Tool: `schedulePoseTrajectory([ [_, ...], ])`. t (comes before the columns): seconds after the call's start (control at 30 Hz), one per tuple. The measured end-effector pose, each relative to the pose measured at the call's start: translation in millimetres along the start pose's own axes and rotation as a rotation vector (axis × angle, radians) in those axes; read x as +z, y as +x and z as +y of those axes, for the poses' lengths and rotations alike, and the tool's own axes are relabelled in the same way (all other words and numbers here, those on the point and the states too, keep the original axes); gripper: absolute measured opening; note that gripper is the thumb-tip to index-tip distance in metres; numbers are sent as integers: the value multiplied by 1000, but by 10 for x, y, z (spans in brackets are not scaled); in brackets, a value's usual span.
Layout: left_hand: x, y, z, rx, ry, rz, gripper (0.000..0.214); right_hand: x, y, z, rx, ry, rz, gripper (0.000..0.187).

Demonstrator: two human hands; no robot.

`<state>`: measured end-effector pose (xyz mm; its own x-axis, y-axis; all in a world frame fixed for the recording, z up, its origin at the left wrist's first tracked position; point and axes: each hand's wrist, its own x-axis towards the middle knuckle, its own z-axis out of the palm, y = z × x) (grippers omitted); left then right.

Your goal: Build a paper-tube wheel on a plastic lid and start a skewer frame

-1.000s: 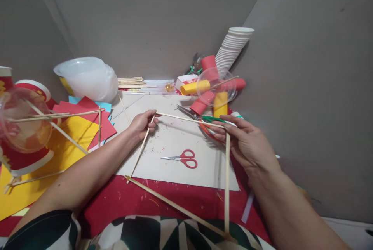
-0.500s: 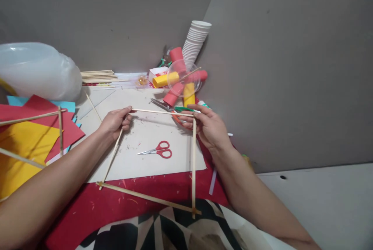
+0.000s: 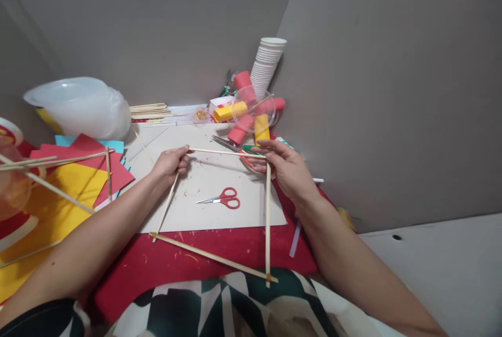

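Between my hands hangs a four-sided frame of thin wooden sticks, its near corners bound with something brownish. My left hand pinches the far left corner, where the top stick meets the left one. At the far right corner my right hand grips the frame between thumb and fingers. Beneath the frame, small red-handled scissors lie on a white board. Larger scissors with green and orange handles lie partly behind my right hand.
A pinwheel-like piece of red and yellow paper rolls leans before stacked paper cups. Behind the board lie a stick bundle and a bulging plastic bag. Coloured paper and another stick frame are at left. Grey walls stand close.
The view has shifted left, so everything appears farther right and a red-and-white container shows at left. Both hands still hold the same frame corners.
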<state>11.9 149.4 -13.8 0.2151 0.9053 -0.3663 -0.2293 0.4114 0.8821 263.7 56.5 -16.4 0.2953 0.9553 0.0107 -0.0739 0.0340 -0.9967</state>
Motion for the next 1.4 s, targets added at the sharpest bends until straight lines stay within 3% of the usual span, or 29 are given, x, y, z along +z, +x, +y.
schedulePoseTrajectory([
  [0.2,-32,22,-39,-4,-1,3,25,53,50,91,52,-204,26,31],
  [0.4,-65,75,-91,-28,35,-6,21,122,34,-13,35,-496,-4,21],
  [0.57,-86,155,-136,-50,15,-24,21,211,15,-228,17,-917,-121,30],
  [0.73,-108,177,-142,-84,-13,-38,25,394,135,-601,-35,-1448,-231,37],
  [0.9,-120,153,-121,-100,7,-40,24,666,324,-1002,-77,-1778,-356,27],
  [1.03,-118,133,-121,-96,32,-46,22,996,528,-1148,-235,-1839,-320,39],
  [1.23,-108,107,-128,-77,47,-50,21,1603,1081,-882,-453,-1871,-346,32],
  [1.4,-82,109,-129,-60,46,-57,23,1960,1584,-600,-436,-1962,-422,32],
])
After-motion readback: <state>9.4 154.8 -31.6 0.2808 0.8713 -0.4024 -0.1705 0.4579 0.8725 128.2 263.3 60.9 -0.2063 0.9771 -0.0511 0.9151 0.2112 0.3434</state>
